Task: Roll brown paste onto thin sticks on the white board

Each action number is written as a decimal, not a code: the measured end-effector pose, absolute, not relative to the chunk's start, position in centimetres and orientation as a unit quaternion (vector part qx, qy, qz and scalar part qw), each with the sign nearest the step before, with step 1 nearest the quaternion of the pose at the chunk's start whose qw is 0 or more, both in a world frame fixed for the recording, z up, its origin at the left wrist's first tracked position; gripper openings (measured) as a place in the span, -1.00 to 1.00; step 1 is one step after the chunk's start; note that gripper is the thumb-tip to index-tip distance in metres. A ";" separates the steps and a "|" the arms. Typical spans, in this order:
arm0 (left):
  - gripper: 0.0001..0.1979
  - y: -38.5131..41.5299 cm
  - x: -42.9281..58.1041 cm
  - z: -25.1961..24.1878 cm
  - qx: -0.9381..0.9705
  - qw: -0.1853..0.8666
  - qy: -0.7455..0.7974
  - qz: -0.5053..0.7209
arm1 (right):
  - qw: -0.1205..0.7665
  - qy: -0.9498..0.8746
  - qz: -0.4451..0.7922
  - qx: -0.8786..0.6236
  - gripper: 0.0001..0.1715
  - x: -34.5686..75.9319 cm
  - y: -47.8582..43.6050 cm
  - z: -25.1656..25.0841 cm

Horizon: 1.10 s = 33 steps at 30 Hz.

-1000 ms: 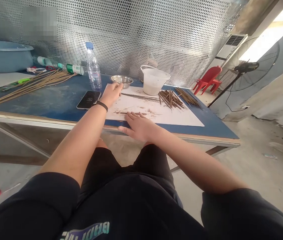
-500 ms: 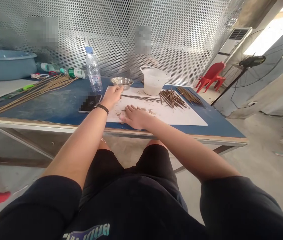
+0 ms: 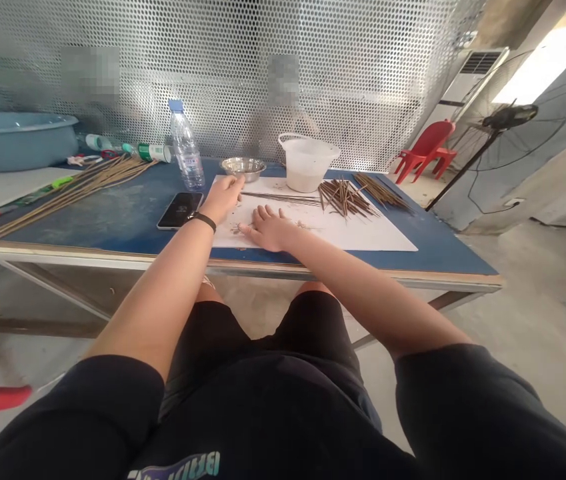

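Head view: thin sticks (image 3: 283,197) lie on the white board (image 3: 363,233), upper part, on your blue counter (image 3: 107,213). Long axis runs left-right, close to parallel with the counter's front edge. Left ends point at your left hand (image 3: 223,199), right ends at the pile of brown sticks (image 3: 345,199), sitting slightly nearer you. Pile itself is mixed in heading. The brown bundle (image 3: 383,192) right of it slants from back left to front right.

Versus a second ago: your right hand (image 3: 271,229) has gone forward on the board; thumb was out over the front edge, now it's on the white. The brown strip that showed at those fingertips is out of sight. Left hand and thin sticks are about where they were. View has shifted a bit.

Relative to hands: thin sticks are beyond your right fingertips, apart from them, and start just beside your left fingertips. Right hand is flat, palm down, fingers a little spread; can't see what's under the palm. Brown residue (image 3: 237,227) sits just left of its thumb. Left hand has fingers curled together, just in front of the steel bowl (image 3: 243,165); can't tell if it grips anything. Phone (image 3: 177,212) is by your left wrist.
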<state>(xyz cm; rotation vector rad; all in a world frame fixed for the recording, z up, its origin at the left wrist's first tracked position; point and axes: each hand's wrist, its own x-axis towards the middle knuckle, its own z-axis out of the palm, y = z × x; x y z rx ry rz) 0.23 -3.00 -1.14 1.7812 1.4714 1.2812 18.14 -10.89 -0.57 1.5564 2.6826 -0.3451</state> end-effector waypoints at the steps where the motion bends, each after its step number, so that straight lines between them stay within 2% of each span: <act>1: -0.60 -3.1 0.2 -1.1 0.654 0.247 0.541 0.467 | 0.017 0.857 -0.110 0.503 0.43 17.9 -9.8 -0.6; 6: -0.60 -2.8 0.2 -1.3 0.662 0.248 0.538 0.459 | 0.029 0.867 -0.091 0.490 0.37 18.2 -8.6 -0.5; 15: -0.59 -2.3 -0.1 -1.5 0.681 0.237 0.533 0.443 | 0.018 0.896 -0.100 0.431 0.38 20.4 -15.9 -0.5; 21: -0.60 -2.4 -0.3 -1.5 0.681 0.240 0.535 0.437 | 0.039 0.882 -0.096 0.459 0.38 18.9 -11.3 -0.5; 26: -0.58 -2.6 -0.3 -1.5 0.688 0.245 0.537 0.423 | 0.022 0.877 -0.096 0.471 0.41 18.2 -7.9 -0.4; 33: -0.57 -3.0 -0.1 -1.3 0.684 0.256 0.536 0.424 | 0.024 0.889 -0.109 0.444 0.46 20.3 -13.5 -0.5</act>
